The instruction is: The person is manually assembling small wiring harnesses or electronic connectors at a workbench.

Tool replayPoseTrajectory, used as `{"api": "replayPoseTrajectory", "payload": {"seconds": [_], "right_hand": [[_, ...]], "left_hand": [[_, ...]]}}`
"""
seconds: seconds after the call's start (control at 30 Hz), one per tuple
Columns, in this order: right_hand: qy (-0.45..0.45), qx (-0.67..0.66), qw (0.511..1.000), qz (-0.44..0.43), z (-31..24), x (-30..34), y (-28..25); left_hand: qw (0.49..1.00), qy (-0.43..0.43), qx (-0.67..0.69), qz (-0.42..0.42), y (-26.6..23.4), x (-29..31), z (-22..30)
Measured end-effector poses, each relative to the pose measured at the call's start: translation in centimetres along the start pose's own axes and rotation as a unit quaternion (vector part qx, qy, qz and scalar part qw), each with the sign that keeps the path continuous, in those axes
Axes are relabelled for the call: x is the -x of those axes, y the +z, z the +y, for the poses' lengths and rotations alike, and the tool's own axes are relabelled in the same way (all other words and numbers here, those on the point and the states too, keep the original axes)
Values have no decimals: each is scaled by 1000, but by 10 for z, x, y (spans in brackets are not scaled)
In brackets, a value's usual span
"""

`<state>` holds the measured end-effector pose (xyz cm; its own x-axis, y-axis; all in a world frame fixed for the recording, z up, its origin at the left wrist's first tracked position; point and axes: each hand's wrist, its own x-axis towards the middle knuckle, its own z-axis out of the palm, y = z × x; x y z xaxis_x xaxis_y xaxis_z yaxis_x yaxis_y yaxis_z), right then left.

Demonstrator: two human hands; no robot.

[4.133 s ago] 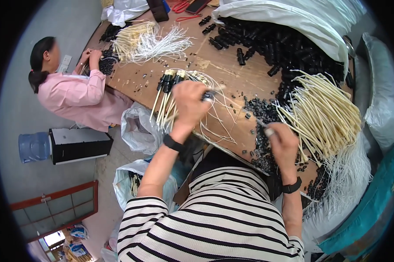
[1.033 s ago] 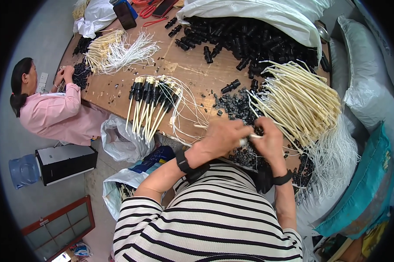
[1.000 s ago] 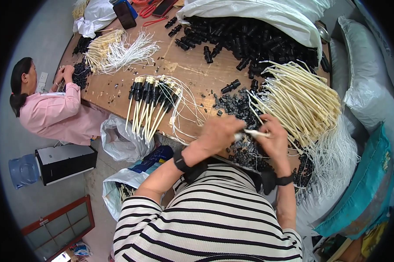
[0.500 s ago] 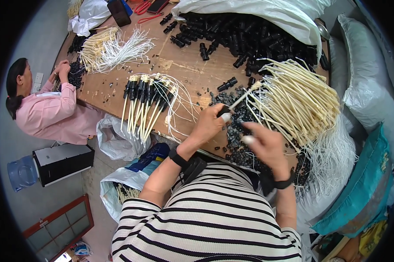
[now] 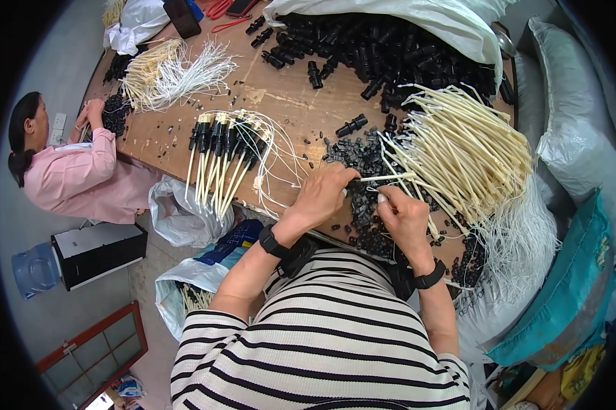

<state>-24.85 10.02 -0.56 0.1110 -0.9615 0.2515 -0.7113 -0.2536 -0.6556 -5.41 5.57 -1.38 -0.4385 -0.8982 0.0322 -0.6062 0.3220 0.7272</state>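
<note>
My left hand [image 5: 322,194] is closed around a black plastic fitting [image 5: 353,182], mostly hidden by the fingers. A cream tube [image 5: 386,178] sticks out of it to the right, its end close to the big cream tube bundle [image 5: 468,154]. My right hand [image 5: 405,219] is closed in a pinch just below that tube, with a thin white cord [image 5: 373,188] at its fingertips. Beneath both hands lies a heap of small black pieces [image 5: 369,215]. To the left, a row of black fittings with cream tubes [image 5: 219,140] rests on the table, white cords trailing rightward.
Loose black fittings [image 5: 362,58] spill from a white sack [image 5: 403,15] at the table's back. Another cream and white cord bundle [image 5: 164,75] lies far left, near a person in pink [image 5: 82,164]. Stuffed sacks [image 5: 571,102] crowd the right side. Open bags [image 5: 188,212] stand below the left edge.
My right hand has moved up and inward to pinch near the tube. The tube in my left hand has swung from slanting upward to nearly level, and my left hand has turned.
</note>
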Motion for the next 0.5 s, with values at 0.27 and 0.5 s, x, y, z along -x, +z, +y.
{"api": "replayPoseTrajectory", "payload": {"seconds": [0.27, 0.5], "right_hand": [[-4, -32, 999, -19, -2, -1, 8], [-48, -100, 990, -91, -7, -1, 3]], "left_hand": [[998, 54, -19, -35, 5, 1, 5], [989, -17, 54, -140, -3, -4, 13]]}}
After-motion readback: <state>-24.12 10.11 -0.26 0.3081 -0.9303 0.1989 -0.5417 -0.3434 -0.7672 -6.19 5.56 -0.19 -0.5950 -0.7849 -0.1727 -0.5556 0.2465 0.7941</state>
